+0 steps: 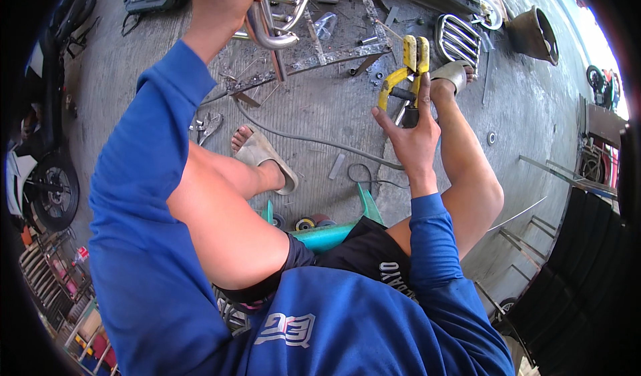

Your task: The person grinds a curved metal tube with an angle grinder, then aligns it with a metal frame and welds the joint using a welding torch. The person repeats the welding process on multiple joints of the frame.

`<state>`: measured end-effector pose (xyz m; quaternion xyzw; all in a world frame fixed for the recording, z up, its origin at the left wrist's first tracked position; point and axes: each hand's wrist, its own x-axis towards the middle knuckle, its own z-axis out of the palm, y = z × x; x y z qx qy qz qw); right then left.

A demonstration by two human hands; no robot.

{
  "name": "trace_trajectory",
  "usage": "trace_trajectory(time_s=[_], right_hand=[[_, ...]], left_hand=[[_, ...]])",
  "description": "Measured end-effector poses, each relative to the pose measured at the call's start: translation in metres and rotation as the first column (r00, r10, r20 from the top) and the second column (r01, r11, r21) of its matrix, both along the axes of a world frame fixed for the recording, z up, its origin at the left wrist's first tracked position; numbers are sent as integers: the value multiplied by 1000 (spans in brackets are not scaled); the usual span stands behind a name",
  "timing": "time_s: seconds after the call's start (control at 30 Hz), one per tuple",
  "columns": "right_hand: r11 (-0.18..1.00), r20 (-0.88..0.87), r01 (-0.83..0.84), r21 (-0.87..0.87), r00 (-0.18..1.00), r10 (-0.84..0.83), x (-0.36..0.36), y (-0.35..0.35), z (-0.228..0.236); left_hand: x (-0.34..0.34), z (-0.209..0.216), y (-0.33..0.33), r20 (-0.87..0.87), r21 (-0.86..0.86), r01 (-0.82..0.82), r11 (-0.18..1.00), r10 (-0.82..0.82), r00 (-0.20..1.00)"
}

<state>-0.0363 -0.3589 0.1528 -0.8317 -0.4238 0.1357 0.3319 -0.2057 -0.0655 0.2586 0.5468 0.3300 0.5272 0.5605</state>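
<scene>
At the top of the view my left hand (224, 2) is closed around a bent chrome tube frame (270, 32), whose upper part runs out of the picture. Its tubing hangs over a rusty metal stand (314, 62) on the floor. My right hand (417, 139) grips a yellow clamp (394, 86) with two thick jaws side by side and a dark part between its arms. The index finger lies stretched along one arm, and the thumb is on the near side. The clamp is held above the floor, close to my right foot.
A grey cable (300, 138) crosses the concrete floor between my feet. Pliers (211, 128) lie by the left foot. A chrome rack (458, 39) and a brown bucket (532, 36) are at the far right. A green stool (327, 237) is beneath me; a motorcycle (53, 182) stands left.
</scene>
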Motion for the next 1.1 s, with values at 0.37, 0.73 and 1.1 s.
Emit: trace_trajectory(time_s=[0.37,0.73,1.1], right_hand=[[1000,-92,-4,-23,996,2,0,0,8],[999,-9,1,-51,1000,-1,0,0,3],[981,-165,-141,134,973,162,-31,-29,50]], left_hand=[[6,4,9,-29,52,56,997,-55,998],[11,1,7,176,-49,235,971,-223,959],[11,-1,8,-53,98,136,986,-131,990]])
